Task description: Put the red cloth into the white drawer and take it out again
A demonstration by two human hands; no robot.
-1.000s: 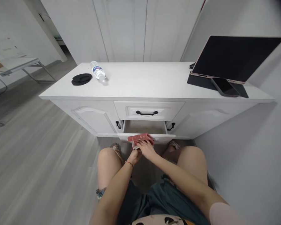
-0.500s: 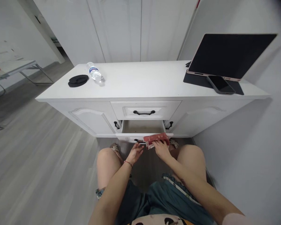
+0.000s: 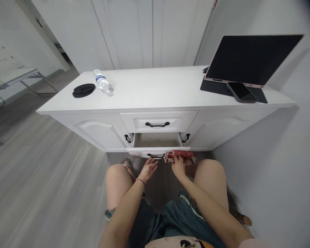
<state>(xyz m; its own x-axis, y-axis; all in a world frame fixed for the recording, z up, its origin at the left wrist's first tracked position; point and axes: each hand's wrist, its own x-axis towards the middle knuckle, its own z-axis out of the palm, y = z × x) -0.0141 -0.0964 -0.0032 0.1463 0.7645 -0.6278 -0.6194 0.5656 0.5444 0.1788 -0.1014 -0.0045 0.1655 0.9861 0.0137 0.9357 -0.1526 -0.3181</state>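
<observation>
A red cloth [image 3: 180,154] with a paler patterned side is bunched in my right hand [image 3: 179,166], whose fingers are closed around its lower edge. The cloth lies against the right part of the lower drawer's front [image 3: 136,152]. This drawer is pulled out, and its pale inside [image 3: 157,139] shows. Left of the cloth is the drawer's black handle [image 3: 155,157]. Just below that handle my left hand [image 3: 148,168] is held palm partly up with fingers apart; its fingertips are at the handle's left end, and I cannot tell if they touch it.
On the white cabinet top [image 3: 155,89] are a plastic water bottle [image 3: 102,81], a flat black item [image 3: 84,90], a laptop [image 3: 253,60] and a phone [image 3: 241,92]. Above the pulled-out drawer is a closed drawer [image 3: 157,120]. A grey wall [image 3: 274,155] stands to the right.
My right hand has moved the cloth slightly right along the drawer front, uncovering more of the handle. The left hand stays almost where it was.
</observation>
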